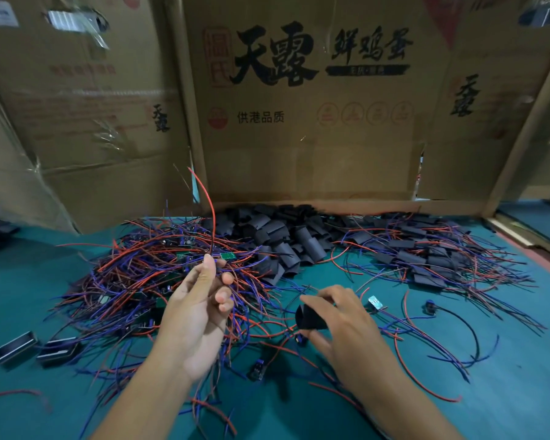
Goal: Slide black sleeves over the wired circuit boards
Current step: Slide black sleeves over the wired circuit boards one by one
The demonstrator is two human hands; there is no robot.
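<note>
Cardboard wall (299, 122) boxes in the far edge of the green counter (505, 392), with open room right of the fingers. Sleeve pile (277, 239) sits just beyond them. Left hand (194, 312) pinches a wired board (226, 256); right hand (340, 325) grips a black sleeve (308, 317).

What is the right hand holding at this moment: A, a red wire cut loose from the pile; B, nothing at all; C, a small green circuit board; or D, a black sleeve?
D. The right hand has its thumb and fingers pinched on a black sleeve just above the teal table, while the green circuit board is up at the left hand.
</note>
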